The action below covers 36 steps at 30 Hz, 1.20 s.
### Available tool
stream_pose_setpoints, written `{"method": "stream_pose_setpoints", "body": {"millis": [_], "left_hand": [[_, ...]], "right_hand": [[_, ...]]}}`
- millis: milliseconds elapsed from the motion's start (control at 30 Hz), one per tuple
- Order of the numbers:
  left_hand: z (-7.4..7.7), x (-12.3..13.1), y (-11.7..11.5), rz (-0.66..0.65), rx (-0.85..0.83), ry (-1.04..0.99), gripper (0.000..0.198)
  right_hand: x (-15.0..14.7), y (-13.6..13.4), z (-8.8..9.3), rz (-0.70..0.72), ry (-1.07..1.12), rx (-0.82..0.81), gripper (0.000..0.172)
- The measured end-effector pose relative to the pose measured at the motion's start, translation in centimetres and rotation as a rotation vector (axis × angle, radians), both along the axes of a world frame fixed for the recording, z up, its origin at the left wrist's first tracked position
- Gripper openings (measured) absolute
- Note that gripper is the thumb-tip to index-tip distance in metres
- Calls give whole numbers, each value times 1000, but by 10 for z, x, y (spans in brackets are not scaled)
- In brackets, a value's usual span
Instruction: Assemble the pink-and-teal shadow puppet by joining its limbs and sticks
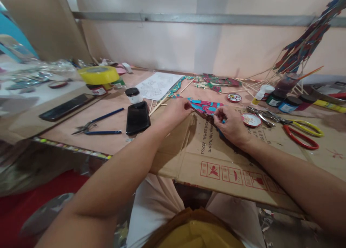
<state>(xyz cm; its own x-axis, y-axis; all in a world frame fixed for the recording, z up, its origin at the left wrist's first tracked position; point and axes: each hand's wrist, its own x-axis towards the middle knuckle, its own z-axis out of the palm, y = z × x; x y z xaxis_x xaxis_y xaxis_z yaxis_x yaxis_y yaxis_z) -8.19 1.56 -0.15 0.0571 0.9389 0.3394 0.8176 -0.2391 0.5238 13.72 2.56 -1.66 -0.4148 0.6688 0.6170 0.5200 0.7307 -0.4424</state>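
A flat red-and-blue painted piece [207, 106] is held above the cardboard sheet [186, 150] in front of me. My left hand [181, 109] pinches it at the left end, fingers closed. At its right end, the fingers of my right hand [229, 124] are curled and pressed together on the near edge. Something small and blue shows between those right fingertips; its kind is too small to tell. Similar red and green painted pieces on thin sticks [213, 82] lie just behind, beside a printed line drawing [159, 84].
On the left are blue-handled pliers [101, 122], a black phone [137, 117], a white jar with black lid [133, 95] and yellow tape [98, 75]. To the right lie red-and-yellow-handled scissors [302, 132], paint jars [290, 104] and a jar lid [251, 120]. Tall painted stick-work [302, 46] rises behind.
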Motion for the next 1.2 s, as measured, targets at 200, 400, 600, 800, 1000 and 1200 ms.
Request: {"method": "stream_pose_setpoints", "body": {"millis": [200,400,600,800,1000,1200], "left_hand": [[-9,5,5,22,-81,331,10],[-3,8,-1,-30,-131,348,24],[13,4,-11,-51,-216,317,18],[24,9,-18,-18,-242,226,13],[16,16,-13,-49,-126,99,17],[7,25,0,-220,-96,-123,17]], "right_hand": [[-1,0,0,5,10,-13,7],[-1,0,1,-11,18,-36,7],[-1,2,0,-11,17,-54,7],[-1,3,0,-14,19,-86,7],[-2,1,0,-16,67,-116,3],[-1,4,0,-14,67,-118,6]]}}
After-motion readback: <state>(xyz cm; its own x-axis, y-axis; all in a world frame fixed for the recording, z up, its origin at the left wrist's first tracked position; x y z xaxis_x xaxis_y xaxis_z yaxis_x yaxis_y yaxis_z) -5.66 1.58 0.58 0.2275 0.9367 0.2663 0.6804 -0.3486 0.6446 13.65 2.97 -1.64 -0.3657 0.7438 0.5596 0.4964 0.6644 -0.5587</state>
